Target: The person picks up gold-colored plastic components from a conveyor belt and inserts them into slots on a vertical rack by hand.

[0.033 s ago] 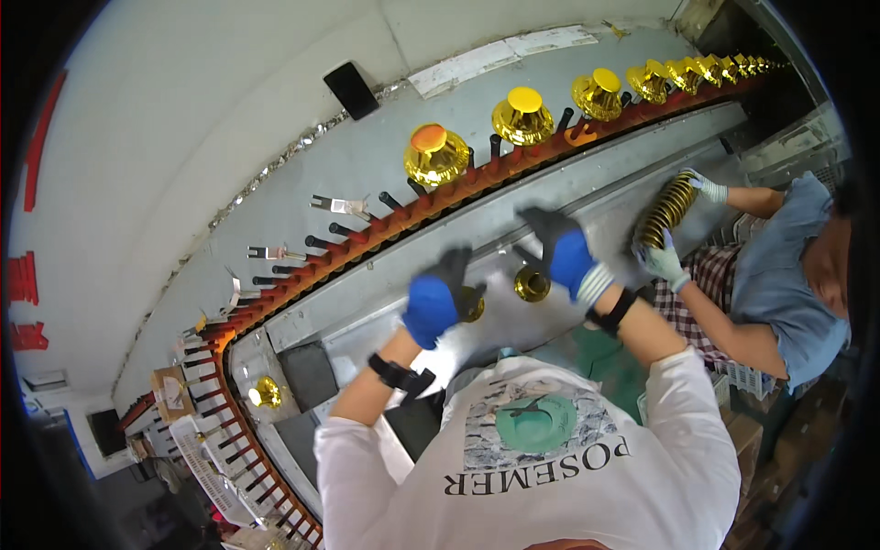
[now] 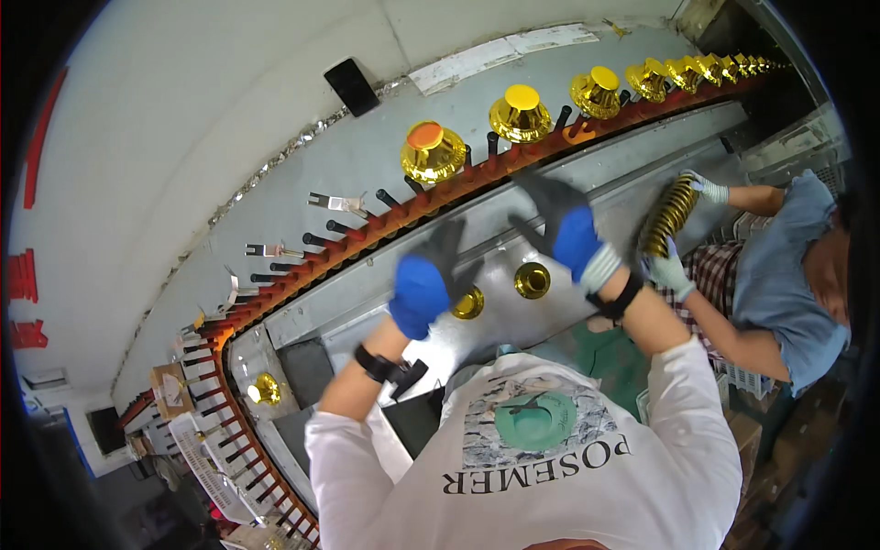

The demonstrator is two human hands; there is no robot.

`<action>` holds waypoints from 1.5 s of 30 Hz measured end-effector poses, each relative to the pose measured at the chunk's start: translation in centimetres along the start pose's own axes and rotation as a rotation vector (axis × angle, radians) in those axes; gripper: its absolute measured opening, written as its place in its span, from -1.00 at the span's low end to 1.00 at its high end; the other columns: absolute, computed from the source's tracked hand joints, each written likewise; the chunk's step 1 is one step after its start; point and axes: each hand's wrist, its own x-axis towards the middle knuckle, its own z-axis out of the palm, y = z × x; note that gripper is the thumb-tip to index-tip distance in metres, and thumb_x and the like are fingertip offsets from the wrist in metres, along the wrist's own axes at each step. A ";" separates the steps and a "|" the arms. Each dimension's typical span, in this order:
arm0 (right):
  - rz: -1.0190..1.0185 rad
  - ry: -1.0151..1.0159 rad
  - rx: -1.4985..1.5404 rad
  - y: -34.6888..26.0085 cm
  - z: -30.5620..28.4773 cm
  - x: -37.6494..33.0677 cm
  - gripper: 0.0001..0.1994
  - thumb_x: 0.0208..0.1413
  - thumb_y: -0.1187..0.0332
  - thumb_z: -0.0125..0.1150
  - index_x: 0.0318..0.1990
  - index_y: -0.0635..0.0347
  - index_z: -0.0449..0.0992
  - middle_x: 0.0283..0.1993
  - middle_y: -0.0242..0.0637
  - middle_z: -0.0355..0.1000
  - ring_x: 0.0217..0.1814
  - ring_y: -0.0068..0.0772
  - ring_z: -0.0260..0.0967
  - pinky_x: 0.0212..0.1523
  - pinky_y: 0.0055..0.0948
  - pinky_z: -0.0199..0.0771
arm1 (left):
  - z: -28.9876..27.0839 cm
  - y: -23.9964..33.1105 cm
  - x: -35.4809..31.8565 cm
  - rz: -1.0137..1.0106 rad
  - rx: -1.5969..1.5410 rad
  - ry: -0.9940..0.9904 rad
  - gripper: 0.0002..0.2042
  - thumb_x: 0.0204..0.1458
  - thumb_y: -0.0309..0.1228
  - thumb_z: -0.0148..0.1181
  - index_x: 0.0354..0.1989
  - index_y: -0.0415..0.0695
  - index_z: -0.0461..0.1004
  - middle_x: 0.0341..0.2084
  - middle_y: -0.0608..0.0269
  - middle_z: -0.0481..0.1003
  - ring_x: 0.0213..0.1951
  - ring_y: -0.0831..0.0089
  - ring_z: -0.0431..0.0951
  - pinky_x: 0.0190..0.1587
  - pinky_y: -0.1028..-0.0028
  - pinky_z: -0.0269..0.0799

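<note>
Both my hands wear blue gloves with dark grey palms and fingers. My left hand [image 2: 429, 280] is open and empty above the metal worktop, its thumb and fingers apart. My right hand [image 2: 561, 225] is also open, fingers spread and slightly blurred, near the conveyor's edge. Two small gold cup-shaped pieces lie on the worktop: one gold cup [image 2: 468, 303] beside my left hand, another gold cup [image 2: 532, 280] between my hands. Beyond them, a shiny gold bell-shaped piece [image 2: 433, 154] with an orange-tinted top sits on the conveyor, followed rightward by several more.
The curved orange conveyor [image 2: 371, 240] carries black-tipped pegs and metal forked holders [image 2: 335, 203]. A black phone [image 2: 351, 87] rests behind it. At right a co-worker holds a stack of gold rings [image 2: 672, 214] in gloved hands. Another gold piece [image 2: 266, 389] lies lower left.
Both my hands have shifted slightly up and left, away from the two gold cups on the worktop, uncovering more of the left one. The conveyor pieces have crept left.
</note>
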 end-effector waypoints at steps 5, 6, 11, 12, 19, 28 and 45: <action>0.057 -0.027 -0.330 1.9 -0.7 14.6 -0.24 0.06 -0.09 0.41 0.44 -0.12 0.42 0.46 0.07 0.34 0.36 0.27 0.40 0.32 0.10 0.48 | -8.0 -4.3 14.1 -0.079 0.107 0.088 -0.29 0.11 -0.07 0.46 0.35 -0.20 0.39 0.08 -0.23 0.56 -0.08 -0.10 0.69 -0.06 0.05 0.62; 0.137 -0.277 -0.298 1.4 0.2 16.2 -0.32 0.12 -0.04 0.35 0.41 -0.12 0.45 0.35 0.02 0.43 0.30 0.23 0.46 0.28 0.08 0.52 | -6.8 -7.1 14.6 -0.114 0.129 0.005 -0.32 0.11 -0.06 0.44 0.34 -0.18 0.42 0.05 -0.21 0.58 -0.08 -0.09 0.70 -0.06 0.06 0.62; -0.031 -0.305 -0.265 0.1 0.9 15.1 -0.61 0.17 0.16 0.35 0.15 -0.04 0.58 0.04 -0.14 0.56 0.05 0.09 0.56 0.07 0.04 0.60 | -8.2 -6.6 11.4 -0.087 0.256 -0.114 -0.51 0.17 -0.13 0.37 0.18 -0.15 0.54 -0.11 -0.14 0.63 -0.17 -0.08 0.69 -0.13 0.06 0.59; -0.112 -0.264 -0.213 -0.3 0.7 14.6 -0.64 0.16 0.19 0.37 0.10 -0.03 0.59 0.03 -0.15 0.56 0.03 0.08 0.56 0.03 0.04 0.60 | -9.5 -4.9 9.5 -0.078 0.309 -0.115 -0.58 0.18 -0.16 0.36 0.13 -0.14 0.58 -0.16 -0.11 0.63 -0.20 -0.07 0.68 -0.17 0.07 0.59; -0.175 -0.178 0.042 -5.8 -2.5 2.8 -0.60 0.06 0.28 0.43 0.09 0.03 0.59 0.00 -0.14 0.54 -0.01 0.05 0.53 -0.07 0.01 0.58 | -6.8 1.5 -3.1 -0.186 -0.131 -0.011 -0.59 0.11 -0.36 0.47 0.12 -0.19 0.55 -0.06 -0.09 0.61 -0.24 -0.01 0.69 -0.25 0.15 0.61; 0.183 -0.661 -0.140 1.0 10.0 -16.7 -0.56 0.09 0.20 0.41 0.13 -0.01 0.50 0.02 -0.19 0.55 0.05 -0.02 0.55 -0.03 0.01 0.60 | 16.5 -3.1 -13.1 -0.381 -0.053 -0.428 -0.35 0.16 -0.01 0.33 0.34 -0.11 0.39 0.10 -0.16 0.54 -0.16 -0.15 0.67 -0.13 -0.01 0.61; 0.094 -0.237 -0.127 5.3 0.8 16.1 -0.39 0.20 -0.01 0.32 0.36 0.02 0.47 0.21 0.07 0.55 0.17 0.20 0.54 0.21 0.01 0.55 | -6.1 -7.6 17.2 -0.260 0.280 -0.282 -0.34 0.14 0.11 0.36 0.26 -0.15 0.52 -0.05 -0.21 0.63 -0.05 -0.17 0.67 -0.02 0.05 0.59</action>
